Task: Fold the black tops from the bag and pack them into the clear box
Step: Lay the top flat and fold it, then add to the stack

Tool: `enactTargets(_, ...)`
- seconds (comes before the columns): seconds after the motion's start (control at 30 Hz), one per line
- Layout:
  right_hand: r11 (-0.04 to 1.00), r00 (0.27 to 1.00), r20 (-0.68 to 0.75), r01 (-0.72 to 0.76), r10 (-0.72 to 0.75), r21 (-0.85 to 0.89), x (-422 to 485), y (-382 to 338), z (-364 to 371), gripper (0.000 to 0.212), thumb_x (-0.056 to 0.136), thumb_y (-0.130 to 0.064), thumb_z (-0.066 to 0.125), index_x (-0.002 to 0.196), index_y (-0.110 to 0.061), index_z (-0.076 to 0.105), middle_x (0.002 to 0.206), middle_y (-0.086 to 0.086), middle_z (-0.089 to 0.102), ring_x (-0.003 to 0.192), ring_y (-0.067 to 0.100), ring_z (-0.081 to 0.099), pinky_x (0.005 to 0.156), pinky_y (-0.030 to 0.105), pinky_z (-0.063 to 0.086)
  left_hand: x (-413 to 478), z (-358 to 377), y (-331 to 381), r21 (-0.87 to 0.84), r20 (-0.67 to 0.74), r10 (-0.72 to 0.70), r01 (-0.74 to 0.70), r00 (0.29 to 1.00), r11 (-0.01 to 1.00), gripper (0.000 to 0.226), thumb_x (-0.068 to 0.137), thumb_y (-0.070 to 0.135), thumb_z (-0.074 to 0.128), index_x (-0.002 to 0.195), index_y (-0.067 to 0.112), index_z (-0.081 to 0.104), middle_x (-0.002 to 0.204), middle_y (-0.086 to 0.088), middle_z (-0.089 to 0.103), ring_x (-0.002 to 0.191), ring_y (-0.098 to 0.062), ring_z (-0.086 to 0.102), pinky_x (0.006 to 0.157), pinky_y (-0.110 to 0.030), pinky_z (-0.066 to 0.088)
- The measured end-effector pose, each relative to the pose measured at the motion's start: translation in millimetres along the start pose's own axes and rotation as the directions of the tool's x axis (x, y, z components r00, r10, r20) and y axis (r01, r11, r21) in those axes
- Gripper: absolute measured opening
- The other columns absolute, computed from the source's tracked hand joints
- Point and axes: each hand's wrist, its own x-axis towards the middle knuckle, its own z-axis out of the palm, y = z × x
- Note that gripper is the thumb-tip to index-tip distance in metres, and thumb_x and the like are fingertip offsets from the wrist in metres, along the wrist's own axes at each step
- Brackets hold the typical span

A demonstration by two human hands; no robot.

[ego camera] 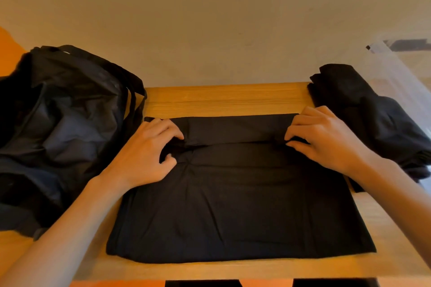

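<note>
A black top (238,205) lies flat on the wooden table (221,98), its far edge turned over towards me in a narrow band. My left hand (149,154) pinches the left end of that folded band. My right hand (326,137) pinches its right end. A crumpled black bag (63,123) sits on the table to the left. At the right, a pile of black folded tops (373,119) lies inside the clear box (401,72), whose walls are faint and see-through.
A plain beige wall stands right behind the table's far edge. The table's near edge runs along the bottom of the view, with dark gaps below it. An orange surface shows at the far left.
</note>
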Motion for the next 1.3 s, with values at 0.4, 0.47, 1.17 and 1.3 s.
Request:
enactTargets(0.4,0.958,0.918,0.283,-0.285,0.277,-0.015,0.4,-43.0,22.8,0.093,0.086,-0.085,0.006,0.162,-0.031,-0.001,0.167,-0.007,-0.010,0.155,0.010,-0.014,0.123,0.029,-0.004,1.9,16.3,-4.6,0.113,0.151,-0.226,0.210,0.962,0.971,0.083,0.093,0.076,0.004,0.160,0.029,-0.014,0.165,0.011,-0.030,0.151,-0.004,-0.028,0.124,-0.030,-0.008)
enactTargets(0.47,0.949,0.887,0.345,-0.315,0.307,-0.035,-2.9,-40.1,31.0,0.091,0.082,-0.084,-0.008,0.157,-0.034,-0.018,0.163,-0.011,-0.029,0.147,0.004,-0.033,0.120,0.027,-0.017,-1.7,16.8,-1.3,0.158,0.179,-0.209,0.182,0.961,0.971,0.085,0.092,0.079,0.002,0.161,0.031,-0.011,0.165,0.011,-0.029,0.150,-0.004,-0.029,0.124,-0.031,-0.009)
enactTargets(1.17,0.950,0.920,0.240,-0.313,0.309,-0.021,77.7,-127.2,67.3,0.074,0.092,-0.080,-0.005,0.157,-0.045,-0.019,0.167,-0.002,-0.027,0.152,0.018,-0.029,0.125,0.050,-0.014,-3.9,25.5,-5.0,0.149,0.112,-0.400,0.383,0.910,0.912,0.094,0.090,0.079,-0.004,0.162,0.019,-0.011,0.169,0.004,-0.020,0.153,-0.005,-0.022,0.126,-0.030,-0.008)
enactTargets(1.3,0.943,0.905,0.282,-0.333,0.319,0.001,83.1,-134.4,54.8,0.077,0.092,-0.081,-0.003,0.157,-0.042,-0.018,0.165,0.003,-0.030,0.151,0.021,-0.032,0.125,0.045,-0.016,-8.3,19.8,0.1,0.060,0.051,-0.346,0.343,0.937,0.937,0.083,0.098,0.073,0.007,0.163,0.023,-0.005,0.169,0.001,-0.020,0.154,-0.010,-0.021,0.126,-0.031,-0.007)
